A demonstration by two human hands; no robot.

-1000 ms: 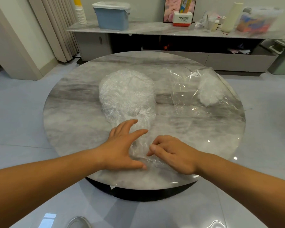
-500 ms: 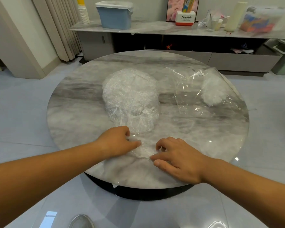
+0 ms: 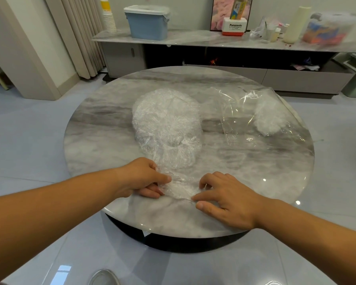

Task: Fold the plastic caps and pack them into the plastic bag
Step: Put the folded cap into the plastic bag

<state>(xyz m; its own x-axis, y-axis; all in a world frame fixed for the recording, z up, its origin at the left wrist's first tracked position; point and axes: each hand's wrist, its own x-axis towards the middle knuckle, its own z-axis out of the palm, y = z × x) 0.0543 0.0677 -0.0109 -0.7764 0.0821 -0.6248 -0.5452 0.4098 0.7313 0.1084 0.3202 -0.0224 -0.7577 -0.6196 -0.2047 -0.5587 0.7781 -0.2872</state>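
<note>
And there: the left hand (image 3: pixel 140 177), spread flat a second ago, has curled to match the right hand (image 3: pixel 224 198), each grip pinching one side of a plastic cap (image 3: pixel 179 188) drawn just nearer than the pile (image 3: pixel 167 124) on the worktop (image 3: pixel 103 128), the plastic bag (image 3: pixel 240 120) lying right of the pile, so folding looks ready to start.

My round grey marble table (image 3: pixel 103 124) carries a heap of crumpled plastic caps (image 3: pixel 167 124) at its middle, a single cap (image 3: pixel 179 189) by the edge nearest me, and, to the right, a clear plastic bag (image 3: pixel 238 124) lying flat with a white wad (image 3: pixel 269 118) inside
</note>
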